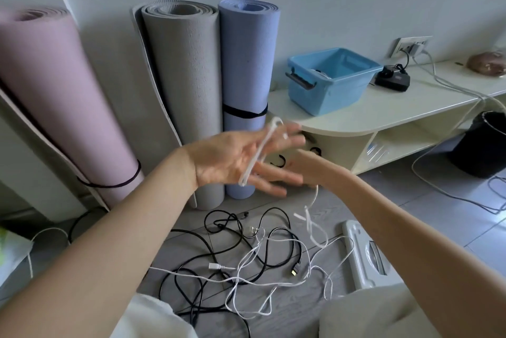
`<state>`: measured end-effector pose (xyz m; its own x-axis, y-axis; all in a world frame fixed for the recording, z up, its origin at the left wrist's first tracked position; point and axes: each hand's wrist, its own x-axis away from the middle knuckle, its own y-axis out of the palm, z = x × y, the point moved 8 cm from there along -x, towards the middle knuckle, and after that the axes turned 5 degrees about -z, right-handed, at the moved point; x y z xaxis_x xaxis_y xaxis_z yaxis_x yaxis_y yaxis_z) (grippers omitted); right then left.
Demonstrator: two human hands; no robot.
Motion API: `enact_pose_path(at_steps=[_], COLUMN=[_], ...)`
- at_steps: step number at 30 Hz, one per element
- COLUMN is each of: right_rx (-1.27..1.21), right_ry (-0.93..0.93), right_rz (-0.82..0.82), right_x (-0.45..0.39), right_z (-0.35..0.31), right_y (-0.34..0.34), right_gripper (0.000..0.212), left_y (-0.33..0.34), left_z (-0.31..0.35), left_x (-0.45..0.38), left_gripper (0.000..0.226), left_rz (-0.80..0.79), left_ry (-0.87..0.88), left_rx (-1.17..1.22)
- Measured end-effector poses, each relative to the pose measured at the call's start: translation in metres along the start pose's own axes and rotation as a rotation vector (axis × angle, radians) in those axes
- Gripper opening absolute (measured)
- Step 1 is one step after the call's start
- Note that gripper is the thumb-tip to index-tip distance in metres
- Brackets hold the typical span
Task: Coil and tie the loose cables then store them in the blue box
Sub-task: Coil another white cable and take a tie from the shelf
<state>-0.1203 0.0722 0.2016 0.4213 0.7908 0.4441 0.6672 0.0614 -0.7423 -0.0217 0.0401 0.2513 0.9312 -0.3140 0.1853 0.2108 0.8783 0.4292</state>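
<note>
A tangle of loose cables [246, 261], thin white ones crossing thicker black ones with plugs showing, is lying on the grey floor nearest the person, well below and in front of the blue box [332, 81]. Just right of the tangle a pale flat device [364, 252] is lying. Above the tangle the left hand [238, 158] is spreading open, palm up, fingers straight, with a white cable [258, 153] wrapping in loops across them and trailing down toward the pile. The right hand [306, 168] is sitting behind the left fingers; its finger state I cannot tell. Farther back, the blue box is standing open on the cream shelf unit [383, 116], holding something pale and cable-like. Left of the box three rolled mats [186, 96] are leaning upright against the wall.
</note>
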Motion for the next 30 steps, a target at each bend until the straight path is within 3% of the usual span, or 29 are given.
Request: enact_pose_path(at_steps=[2, 5, 9, 12, 17, 20, 23, 26, 30], right_rx=[0.054, 0.058, -0.355, -0.741, -0.991, -0.902, -0.775, -0.582, -0.385], right_ry=[0.014, 0.066, 0.036, -0.140, -0.348, -0.485, -0.477, -0.384, -0.211], right_rz=[0.119, 0.275, 0.340, 0.306, -0.019, -0.312, -0.620, -0.779, -0.872], right_x=[0.004, 0.011, 0.016, 0.022, 0.030, 0.043, 0.053, 0.051, 0.045], right_z=[0.004, 0.008, 0.016, 0.004, -0.033, -0.054, -0.058, -0.051, -0.037], right_y=[-0.019, -0.043, -0.061, -0.069, -0.057, -0.038, -0.008, 0.021, 0.054], right_gripper=[0.021, 0.055, 0.052, 0.049, 0.036, 0.030, 0.035, 0.037, 0.033], left_y=[0.007, -0.008, -0.040, -0.056, -0.082, -0.099, -0.103, -0.098, -0.066], left_z=[-0.032, -0.061, -0.062, -0.063, -0.058, -0.041, -0.020, 0.001, 0.028], left_x=[-0.001, 0.003, 0.016, 0.020, 0.022, 0.029, 0.033, 0.036, 0.026], left_gripper=[0.046, 0.044, 0.042, 0.046, 0.048, 0.043, 0.039, 0.039, 0.045], left_rz=[-0.108, -0.030, 0.202, 0.310, 0.560, 0.733, 0.808, 0.773, 0.517], left_ry=[-0.208, -0.367, -0.344, -0.352, -0.248, -0.060, 0.121, 0.316, 0.424], left_rx=[-0.095, -0.114, -0.048, -0.091, -0.063, 0.069, 0.166, 0.343, 0.342])
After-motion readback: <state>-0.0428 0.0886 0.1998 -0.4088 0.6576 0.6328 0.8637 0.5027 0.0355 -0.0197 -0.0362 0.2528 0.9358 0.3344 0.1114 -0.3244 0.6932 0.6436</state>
